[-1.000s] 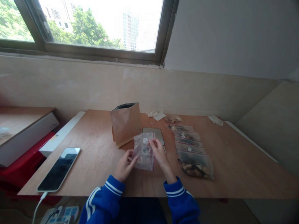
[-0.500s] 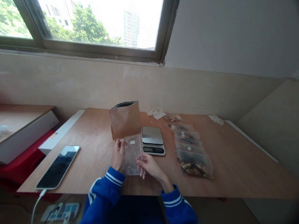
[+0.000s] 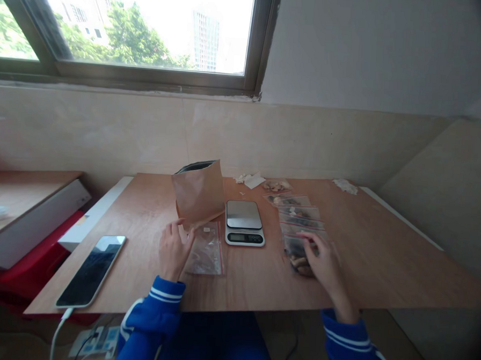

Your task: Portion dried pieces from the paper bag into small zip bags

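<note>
While a flat, nearly empty zip bag [image 3: 205, 253] lies before the digital scale [image 3: 244, 222] on the wooden table [image 3: 385, 263], the open left hand [image 3: 174, 250] stands beside the kraft pouch [image 3: 197, 191]; the right hand [image 3: 322, 266] lies over the nearest filled bag [image 3: 295, 248], its grip unclear, and further filled bags remain in the row.

left hand [image 3: 175, 250] raised and half curled at lower centre of the frame, right hand [image 3: 325, 266] stretched out, bent downward at lower right

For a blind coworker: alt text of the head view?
The right hand rests on a clear zip bag of brown pieces, the left hand beside a flat clear bag. A digital kitchen scale and brown paper pouch stand on the wooden table.
</note>
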Demonstrator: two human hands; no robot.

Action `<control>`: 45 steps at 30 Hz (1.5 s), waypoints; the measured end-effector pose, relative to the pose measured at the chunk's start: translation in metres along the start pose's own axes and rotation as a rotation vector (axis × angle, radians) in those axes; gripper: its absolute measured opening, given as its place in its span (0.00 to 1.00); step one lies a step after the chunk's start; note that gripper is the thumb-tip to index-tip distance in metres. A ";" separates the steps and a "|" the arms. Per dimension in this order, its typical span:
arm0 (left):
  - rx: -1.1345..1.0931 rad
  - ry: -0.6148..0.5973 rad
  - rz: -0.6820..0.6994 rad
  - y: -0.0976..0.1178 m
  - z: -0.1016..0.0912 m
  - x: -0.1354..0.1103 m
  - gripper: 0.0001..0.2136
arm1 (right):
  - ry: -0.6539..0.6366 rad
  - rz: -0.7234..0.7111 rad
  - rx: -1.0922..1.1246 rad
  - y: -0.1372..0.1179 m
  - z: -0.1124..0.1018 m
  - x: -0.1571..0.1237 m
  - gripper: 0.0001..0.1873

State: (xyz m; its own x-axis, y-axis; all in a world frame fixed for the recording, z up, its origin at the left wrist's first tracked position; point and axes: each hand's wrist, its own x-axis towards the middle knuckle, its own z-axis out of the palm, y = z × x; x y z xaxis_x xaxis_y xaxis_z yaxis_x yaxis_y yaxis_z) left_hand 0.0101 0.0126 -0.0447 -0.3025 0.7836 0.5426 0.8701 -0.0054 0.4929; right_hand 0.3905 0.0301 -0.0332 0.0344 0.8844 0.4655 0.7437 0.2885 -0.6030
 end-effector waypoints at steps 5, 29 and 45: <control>-0.037 -0.352 0.279 0.016 0.023 -0.025 0.20 | -0.187 -0.040 -0.401 0.063 -0.022 0.020 0.14; -1.412 -0.497 -0.395 0.105 -0.033 -0.025 0.15 | -0.394 -0.161 0.348 -0.194 0.037 0.009 0.16; -1.103 -0.363 -0.253 0.079 -0.025 -0.014 0.17 | -0.400 -0.123 0.499 -0.194 0.067 0.001 0.13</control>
State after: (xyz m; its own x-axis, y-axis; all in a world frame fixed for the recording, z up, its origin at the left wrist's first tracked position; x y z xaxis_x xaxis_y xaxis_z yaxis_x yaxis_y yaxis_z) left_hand 0.0736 -0.0138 0.0037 -0.1348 0.9686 0.2087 -0.0572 -0.2179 0.9743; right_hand 0.2017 -0.0010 0.0410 -0.3543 0.8745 0.3312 0.3235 0.4470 -0.8340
